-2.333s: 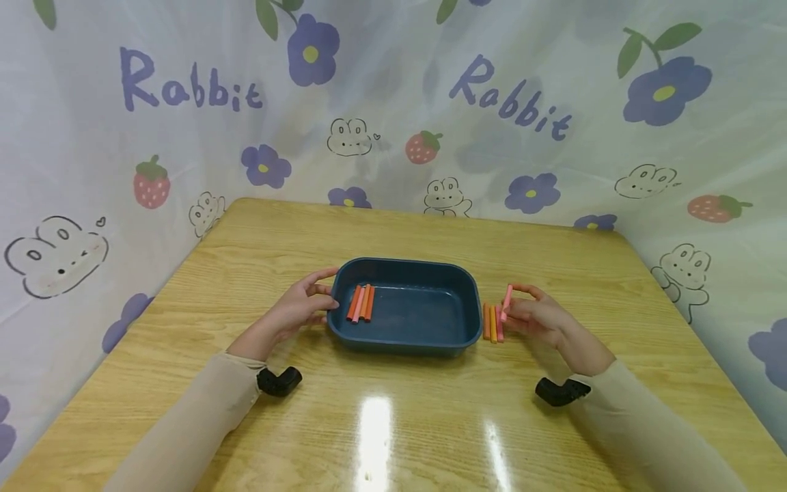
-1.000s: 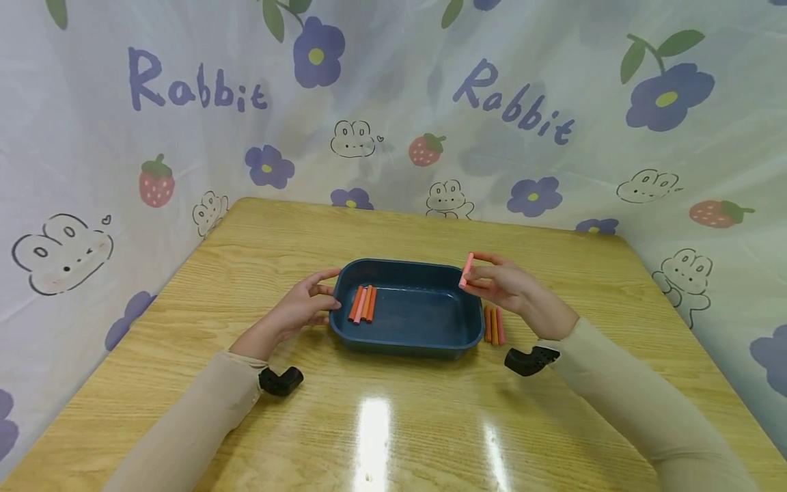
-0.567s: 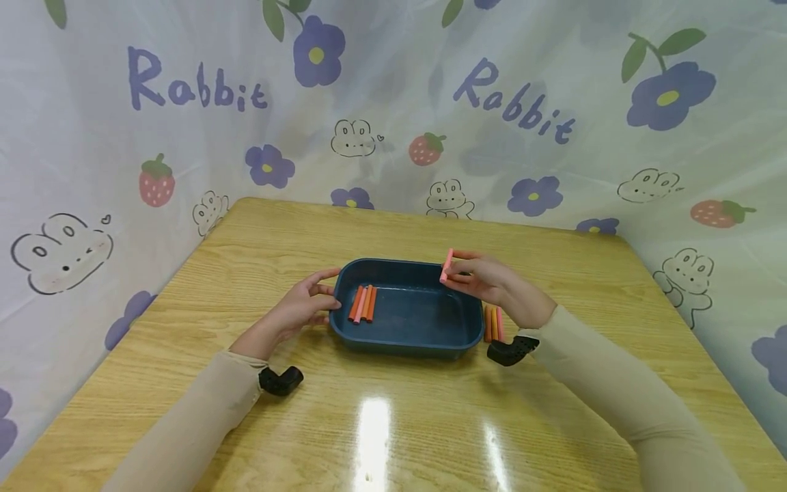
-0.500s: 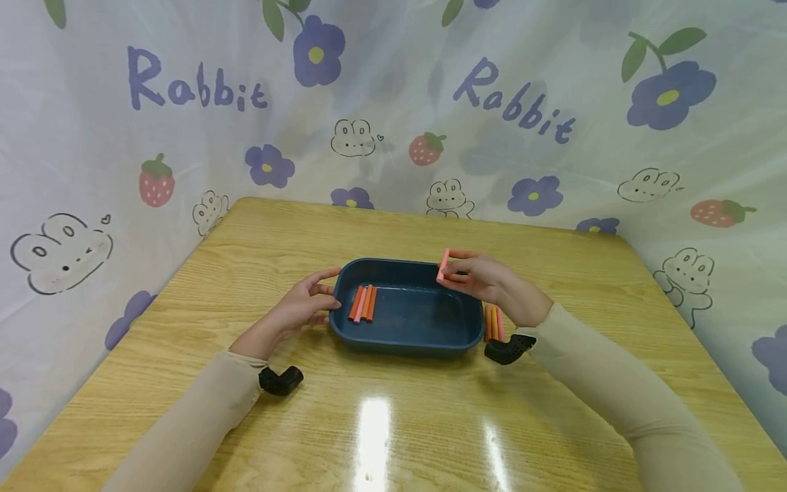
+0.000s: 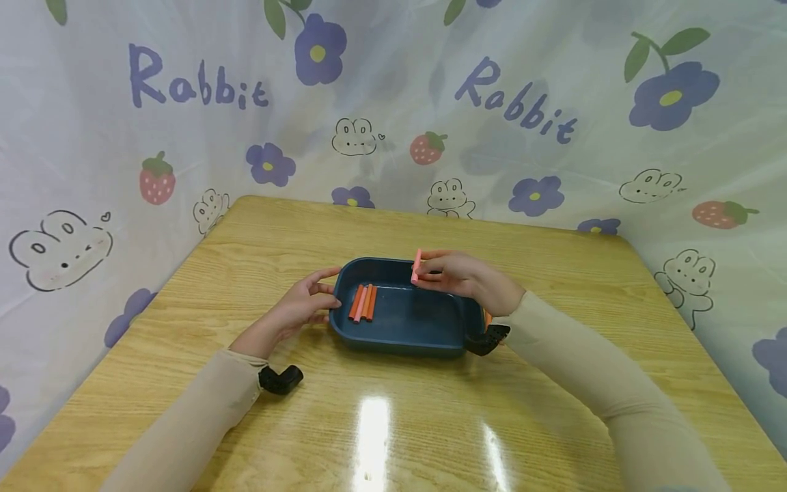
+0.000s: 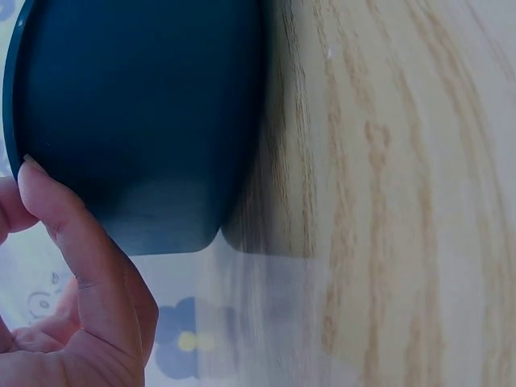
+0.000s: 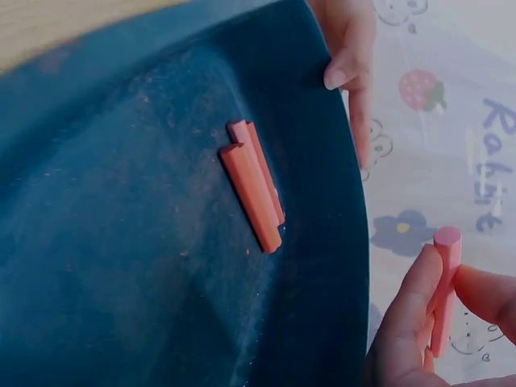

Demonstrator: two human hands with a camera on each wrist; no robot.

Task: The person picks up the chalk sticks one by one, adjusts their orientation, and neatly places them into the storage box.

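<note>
A dark blue oblong tub (image 5: 406,348) with rounded corners sits mid-table. My left hand (image 5: 305,301) grips its left end; in the left wrist view the thumb (image 6: 81,234) lies at the rim. My right hand (image 5: 464,273) pinches a pink crayon (image 5: 417,266) between thumb and fingertips, held up over the tub's far rim. In the right wrist view that crayon (image 7: 445,290) shows a flat, many-sided end. Inside the tub, near its left end, several orange-red and pink crayons (image 5: 363,303) lie side by side.
Just right of the tub, an orange crayon (image 5: 488,319) shows in part behind the right wrist, which hides what lies beside it. Black wrist mounts (image 5: 281,380) jut from both sleeves. The wooden table (image 5: 320,430) ends at a printed curtain (image 5: 393,89) behind and at the sides.
My right hand has lifted the pink crayon from the group right of the tub and carried it left, over the tub. My left hand has stayed at the tub's left end.
</note>
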